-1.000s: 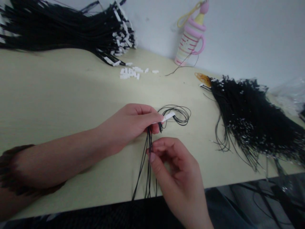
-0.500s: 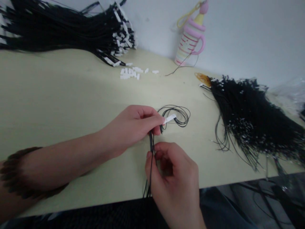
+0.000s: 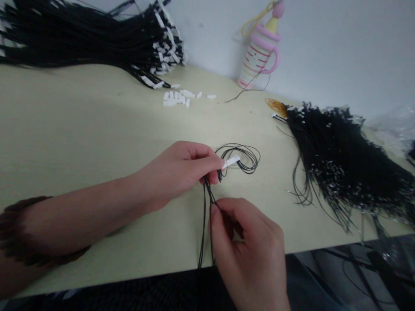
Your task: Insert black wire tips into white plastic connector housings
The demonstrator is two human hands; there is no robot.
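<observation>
Pinching a small white tag (image 3: 231,162) between thumb and forefinger of the left hand (image 3: 181,170), with a few thin black cords (image 3: 206,224) gathered under the same fingers. Trailing from those fingertips toward the table edge, and looping into a loose coil (image 3: 243,156) just beyond the tag. Closing the right hand (image 3: 249,246) narrowly around the cords a short way below the left fingertips, thumb (image 3: 216,218) pressing the strands against the curled fingers.

Judging the step as drawing the strands straight and even below the tag. Doing it well probably means keeping the left pinch firm on tag and cords together, letting the right thumb slide lightly rather than clamp, and keeping the strands side by side instead of crossing between the two hands. Watching the coil past the fingertips, since snagging there looks likely.

Lying well away from both hands: a scatter of loose white tags (image 3: 180,97) on the table (image 3: 81,125), a large bundle of tagged cords (image 3: 97,39) farther off beyond the left hand, a heap of untagged black cords (image 3: 340,160) off to the right of the fingers, and a pink bottle (image 3: 259,52) against the wall.
</observation>
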